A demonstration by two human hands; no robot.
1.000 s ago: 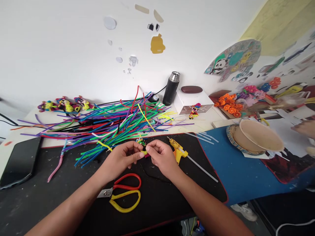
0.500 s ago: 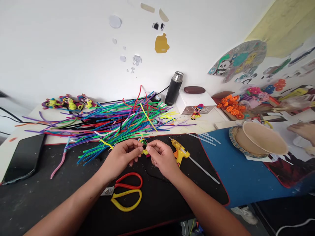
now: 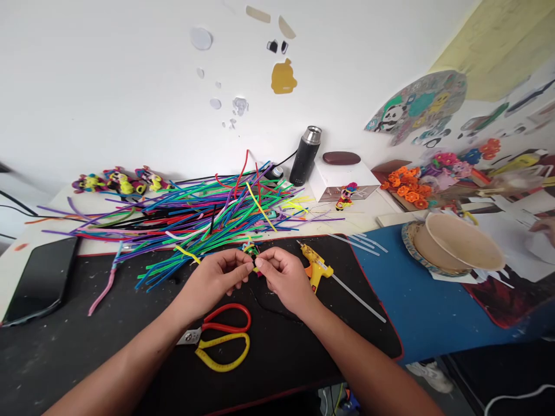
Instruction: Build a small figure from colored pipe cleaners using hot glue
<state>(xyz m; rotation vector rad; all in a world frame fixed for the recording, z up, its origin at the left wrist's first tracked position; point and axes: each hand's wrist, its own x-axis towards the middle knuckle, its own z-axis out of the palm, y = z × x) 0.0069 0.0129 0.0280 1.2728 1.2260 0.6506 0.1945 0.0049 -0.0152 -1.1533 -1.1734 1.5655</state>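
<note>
Both hands meet over the black mat (image 3: pixel 87 346) at the near middle of the surface, and between them sits a small pipe-cleaner figure (image 3: pixel 251 254), a knot of yellow, green and dark fuzz held just above the mat. The left hand (image 3: pixel 212 283) has thumb and forefinger pressed together on the figure's left side; the right hand (image 3: pixel 284 277) pinches it from the other side, fingers (image 3: pixel 263 261) curled in tight on a yellow bit. How much of the figure is finished is hard to tell, as the fingertips hide most of it. This piece looks very light and soft on the outside, with a thin wire core that bends and keeps its bend, so my guess is that a hard squeeze would crush its shape. Best grip, I'd say, is right where it is now: fingertips close to the twisted joint, not out on a loose end that would flop. It's fuzzy, so slipping seems unlikely. Behind the hands lies the big spread of coloured pipe cleaners (image 3: pixel 195 214), just to the right the yellow glue gun (image 3: pixel 315 268) with its clear stick, and near the left wrist the red-and-yellow scissors (image 3: pixel 221 338). At the far right edge another person's hand (image 3: pixel 547 226) rests on white paper, well apart.
</note>
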